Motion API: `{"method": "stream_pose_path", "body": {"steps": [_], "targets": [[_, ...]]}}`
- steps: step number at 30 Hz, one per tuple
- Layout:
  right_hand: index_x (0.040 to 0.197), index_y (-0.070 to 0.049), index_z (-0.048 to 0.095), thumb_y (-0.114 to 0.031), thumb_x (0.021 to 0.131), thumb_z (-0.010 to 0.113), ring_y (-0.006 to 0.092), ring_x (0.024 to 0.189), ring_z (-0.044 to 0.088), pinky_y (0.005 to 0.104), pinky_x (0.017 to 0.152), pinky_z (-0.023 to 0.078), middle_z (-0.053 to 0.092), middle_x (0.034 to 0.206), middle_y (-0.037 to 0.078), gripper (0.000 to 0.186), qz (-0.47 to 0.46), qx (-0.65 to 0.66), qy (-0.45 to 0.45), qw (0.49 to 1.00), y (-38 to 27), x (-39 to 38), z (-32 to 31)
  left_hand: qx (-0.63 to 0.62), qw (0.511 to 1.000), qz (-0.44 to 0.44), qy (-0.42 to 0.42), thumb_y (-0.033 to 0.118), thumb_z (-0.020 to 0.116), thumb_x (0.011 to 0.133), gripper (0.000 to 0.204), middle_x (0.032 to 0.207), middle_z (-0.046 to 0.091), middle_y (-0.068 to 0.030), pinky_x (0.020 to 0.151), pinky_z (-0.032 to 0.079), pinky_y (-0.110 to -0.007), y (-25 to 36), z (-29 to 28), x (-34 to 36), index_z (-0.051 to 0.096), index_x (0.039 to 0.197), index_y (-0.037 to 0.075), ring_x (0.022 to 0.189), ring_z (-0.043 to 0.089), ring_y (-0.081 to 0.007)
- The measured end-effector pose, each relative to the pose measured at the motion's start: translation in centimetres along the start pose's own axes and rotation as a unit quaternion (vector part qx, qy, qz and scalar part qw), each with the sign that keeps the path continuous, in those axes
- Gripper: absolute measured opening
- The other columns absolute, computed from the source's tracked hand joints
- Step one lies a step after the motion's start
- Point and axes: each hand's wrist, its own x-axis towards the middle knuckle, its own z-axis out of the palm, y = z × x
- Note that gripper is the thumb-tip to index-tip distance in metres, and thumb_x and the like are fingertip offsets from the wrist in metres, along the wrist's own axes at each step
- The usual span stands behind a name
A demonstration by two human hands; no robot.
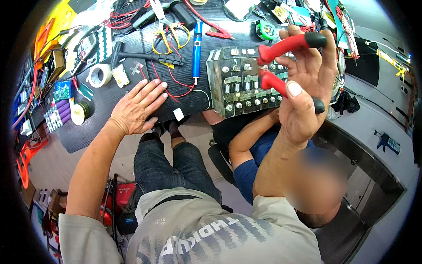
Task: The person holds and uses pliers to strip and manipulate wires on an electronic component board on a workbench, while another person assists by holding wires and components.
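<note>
Red-handled tool (288, 46) in right hand (311, 77), left hand (138, 103) flat on black table (94, 123)

Pale printed lettering (203, 236) on the grey shirt (193, 216)

The single fisheye view looks steeply down from the wearer's head; the grey T-shirt (198, 229) fills the lower middle, the black desk (96, 128) stretches across the top; the raised right hand (307, 79) sits nearer the lens than the left hand (140, 106); straight edges bow toward a dark, curved rim.
</note>
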Motion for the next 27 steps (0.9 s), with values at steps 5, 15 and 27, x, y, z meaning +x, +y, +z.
{"method": "stream_pose_path", "body": {"steps": [5,15,27], "targets": [[0.169,0.005,0.024,-0.010,0.084,0.064,0.0415,0.142,0.056,0.0436,0.107,0.056,0.050,0.154,0.037,0.096,0.004,-0.005,-0.004,1.000,1.3,-0.2,0.5,-0.005,1.000,0.000,0.003,0.039,0.079,0.080,0.095,0.175,0.034,-0.0159,0.136,0.019,-0.051,-0.1,0.0,-0.2,0.044,0.163,0.008,0.164,0.029,-0.0340],[0.168,0.007,0.027,-0.010,0.089,0.063,0.0353,0.129,0.064,0.0412,0.108,0.053,0.057,0.147,0.031,0.088,0.027,-0.021,-0.028,0.999,1.4,0.2,1.1,-0.005,1.000,0.001,0.004,0.039,0.079,0.080,0.094,0.175,0.034,-0.0162,0.136,0.020,-0.051,-0.1,-0.1,-0.1,0.045,0.162,0.007,0.163,0.030,-0.0345],[0.150,0.007,0.046,-0.011,0.092,0.063,0.0311,0.123,0.061,0.0484,0.115,0.045,0.062,0.130,0.023,0.064,-0.019,0.030,-0.011,0.999,3.1,-0.3,2.2,-0.006,1.000,0.000,0.000,0.040,0.079,0.081,0.096,0.176,0.033,-0.0152,0.136,0.019,-0.050,-0.2,0.0,-0.1,0.042,0.164,0.009,0.164,0.028,-0.0336]]}}
